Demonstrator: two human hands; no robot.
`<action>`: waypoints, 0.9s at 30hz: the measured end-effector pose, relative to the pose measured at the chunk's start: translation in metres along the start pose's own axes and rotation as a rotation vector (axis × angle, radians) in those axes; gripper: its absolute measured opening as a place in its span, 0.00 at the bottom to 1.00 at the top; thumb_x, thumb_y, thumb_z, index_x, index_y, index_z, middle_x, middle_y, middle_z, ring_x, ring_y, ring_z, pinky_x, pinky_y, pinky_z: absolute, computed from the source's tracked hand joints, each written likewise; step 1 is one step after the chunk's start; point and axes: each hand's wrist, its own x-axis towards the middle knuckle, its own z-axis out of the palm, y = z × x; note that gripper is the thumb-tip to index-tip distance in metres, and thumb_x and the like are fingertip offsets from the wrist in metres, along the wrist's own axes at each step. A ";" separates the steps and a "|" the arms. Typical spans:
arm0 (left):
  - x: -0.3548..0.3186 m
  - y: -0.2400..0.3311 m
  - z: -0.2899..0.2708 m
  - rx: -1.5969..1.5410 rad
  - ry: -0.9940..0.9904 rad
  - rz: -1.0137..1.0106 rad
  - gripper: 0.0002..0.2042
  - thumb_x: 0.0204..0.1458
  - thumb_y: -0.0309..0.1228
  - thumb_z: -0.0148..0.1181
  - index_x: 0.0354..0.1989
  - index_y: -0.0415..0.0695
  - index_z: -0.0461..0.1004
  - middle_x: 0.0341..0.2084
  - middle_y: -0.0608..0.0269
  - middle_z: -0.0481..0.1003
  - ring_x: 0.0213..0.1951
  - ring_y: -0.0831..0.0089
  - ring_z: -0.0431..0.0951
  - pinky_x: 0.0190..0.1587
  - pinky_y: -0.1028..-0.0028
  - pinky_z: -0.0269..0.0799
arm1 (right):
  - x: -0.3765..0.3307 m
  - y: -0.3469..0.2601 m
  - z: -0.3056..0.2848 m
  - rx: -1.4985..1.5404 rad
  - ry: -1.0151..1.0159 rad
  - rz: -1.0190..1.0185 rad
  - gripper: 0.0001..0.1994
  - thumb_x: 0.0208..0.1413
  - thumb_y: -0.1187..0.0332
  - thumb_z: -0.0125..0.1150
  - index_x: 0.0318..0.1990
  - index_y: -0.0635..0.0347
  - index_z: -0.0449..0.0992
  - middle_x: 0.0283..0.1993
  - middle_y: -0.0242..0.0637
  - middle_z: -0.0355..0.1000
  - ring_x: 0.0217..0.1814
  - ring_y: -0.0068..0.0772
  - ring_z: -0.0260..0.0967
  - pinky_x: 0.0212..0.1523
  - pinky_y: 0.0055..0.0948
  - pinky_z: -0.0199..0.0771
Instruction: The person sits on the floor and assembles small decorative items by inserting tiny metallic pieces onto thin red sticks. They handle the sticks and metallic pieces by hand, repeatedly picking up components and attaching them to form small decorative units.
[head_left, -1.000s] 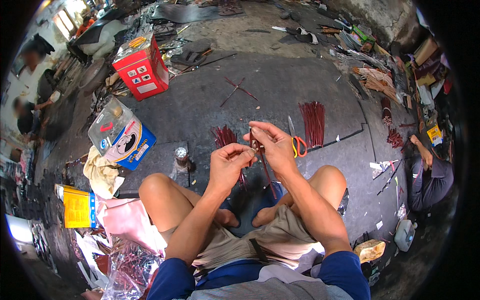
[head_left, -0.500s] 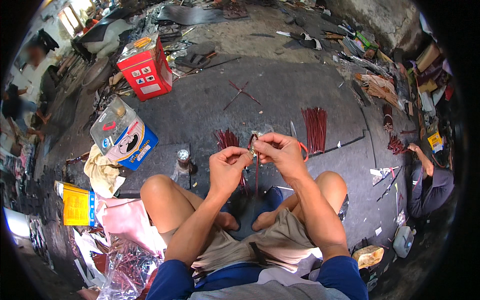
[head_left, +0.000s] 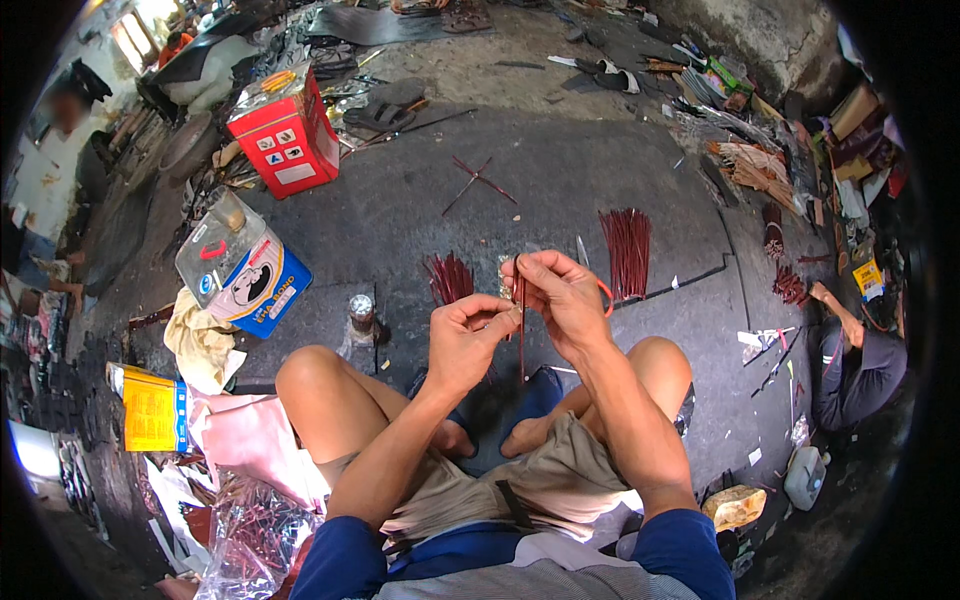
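Observation:
A thin dark red strip point(head_left: 521, 352) is pinched between my hands, above the dark mat. My right hand point(head_left: 562, 300) grips it near its upper end with thumb and fingers, and its tail hangs down toward my feet. Close beside it, my left hand point(head_left: 468, 342) has thumb and fingertips pressed together at the strip; any small piece between them is too small to make out. Behind the hands lies a bundle of dark red strips point(head_left: 448, 278), and to the right a larger bundle point(head_left: 627, 255). Scissors point(head_left: 607, 297) with a red handle lie partly hidden behind my right hand.
Crossed strips point(head_left: 468, 185) lie farther out on the mat. At left stand a red box point(head_left: 285, 140), a clear-lidded tub point(head_left: 245, 265), a small jar point(head_left: 362, 312) and a yellow tin point(head_left: 152, 408). A co-worker's arm point(head_left: 840, 315) reaches in at right.
My right hand has risen slightly along the strip, and my left hand has shifted a little right and down. The view has moved slightly. Another person's hands now show at the top.

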 end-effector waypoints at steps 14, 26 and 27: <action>0.008 0.013 -0.025 -0.266 0.206 -0.053 0.03 0.52 0.20 0.61 0.35 0.39 0.76 0.32 0.59 0.79 0.34 0.75 0.81 0.39 0.77 0.79 | -0.013 0.007 0.015 -0.097 -0.057 -0.038 0.11 0.56 0.71 0.66 0.46 0.66 0.79 0.36 0.38 0.78 0.36 0.25 0.77 0.35 0.21 0.80; 0.008 0.013 -0.020 -0.200 0.220 -0.005 0.08 0.55 0.23 0.61 0.42 0.39 0.79 0.27 0.67 0.77 0.27 0.83 0.74 0.31 0.82 0.72 | -0.019 0.010 0.018 -0.230 -0.132 -0.100 0.11 0.59 0.73 0.61 0.48 0.68 0.78 0.37 0.39 0.78 0.35 0.23 0.76 0.37 0.21 0.80; 0.009 0.013 -0.019 -0.191 0.217 0.006 0.07 0.55 0.23 0.61 0.42 0.39 0.79 0.27 0.67 0.77 0.27 0.84 0.74 0.31 0.82 0.72 | -0.017 0.010 0.017 -0.204 -0.125 -0.063 0.11 0.60 0.72 0.61 0.47 0.67 0.78 0.37 0.39 0.78 0.35 0.23 0.76 0.38 0.21 0.80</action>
